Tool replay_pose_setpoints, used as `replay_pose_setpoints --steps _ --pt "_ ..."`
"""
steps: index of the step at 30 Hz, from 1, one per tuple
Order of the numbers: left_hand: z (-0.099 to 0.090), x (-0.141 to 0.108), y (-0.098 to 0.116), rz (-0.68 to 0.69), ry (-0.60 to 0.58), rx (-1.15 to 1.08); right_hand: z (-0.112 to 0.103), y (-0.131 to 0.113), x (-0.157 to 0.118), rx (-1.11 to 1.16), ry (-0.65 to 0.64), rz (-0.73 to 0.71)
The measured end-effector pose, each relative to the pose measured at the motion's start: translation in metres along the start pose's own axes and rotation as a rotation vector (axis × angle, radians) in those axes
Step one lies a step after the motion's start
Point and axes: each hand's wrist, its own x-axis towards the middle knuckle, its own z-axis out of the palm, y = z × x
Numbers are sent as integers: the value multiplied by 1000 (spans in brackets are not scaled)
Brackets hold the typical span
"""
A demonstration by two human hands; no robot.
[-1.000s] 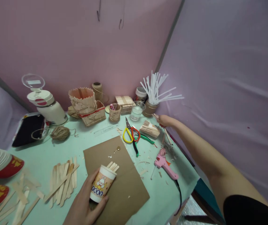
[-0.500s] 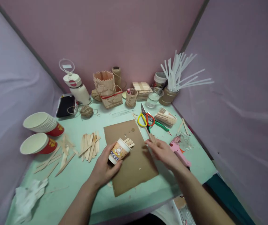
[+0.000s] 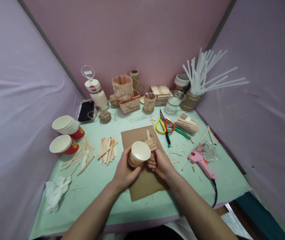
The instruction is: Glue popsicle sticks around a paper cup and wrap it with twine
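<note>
My left hand is wrapped around a white printed paper cup, its open mouth tilted up toward me. Several wooden craft sticks project from the right side of the cup. My right hand is closed at these sticks with its fingers curled; part of its grip is hidden. Another craft stick stands up just behind them, its lower end out of sight. Both hands are above a brown cardboard sheet.
A pink hot glue gun lies at right, near scissors and green-handled pliers. Loose sticks and red paper cups are at left. Behind stand woven-looking baskets, a water cup and glue sticks.
My right hand has moved left to the cup, bringing a craft stick. The cup has turned so its mouth faces up toward me. The whole view has shifted, showing more of the glue gun.
</note>
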Motion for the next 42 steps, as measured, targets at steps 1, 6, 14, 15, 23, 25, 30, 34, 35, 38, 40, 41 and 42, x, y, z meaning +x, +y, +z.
replay_pose_setpoints --steps 1,6,14,15,23,25,30,34,35,38,40,41,42 --pt "1 3 2 -19 -27 2 -1 -3 -1 -45 7 -16" --pt "10 19 6 -53 -56 6 -1 -21 -2 -261 -20 -137" --pt "16 18 -3 -123 -79 -41 -12 -24 10 -434 18 -153" --pt "15 18 -2 -111 -94 -64 -15 -23 11 -440 30 -156" --pt "12 21 -3 -94 -156 -137 -30 -31 12 -706 228 -395" --pt "11 21 -2 -122 -153 -101 -33 -36 11 -969 304 -473" --pt "5 24 4 -102 -128 -24 -34 -37 8 -1591 406 -424" --pt "4 26 5 -106 -127 -10 -36 -32 10 -1686 331 -438" --pt "4 25 5 -117 -128 -10 -37 -32 10 -1685 330 -456" --pt "4 24 5 -152 -135 -12 -42 -32 10 -1689 346 -552" --pt "4 24 5 -170 -136 -15 -45 -34 9 -1691 384 -624" --pt "4 23 5 -173 -137 -19 -47 -35 8 -1680 410 -655" --pt "4 23 5 -172 -139 -21 -48 -37 8 -1653 425 -676"
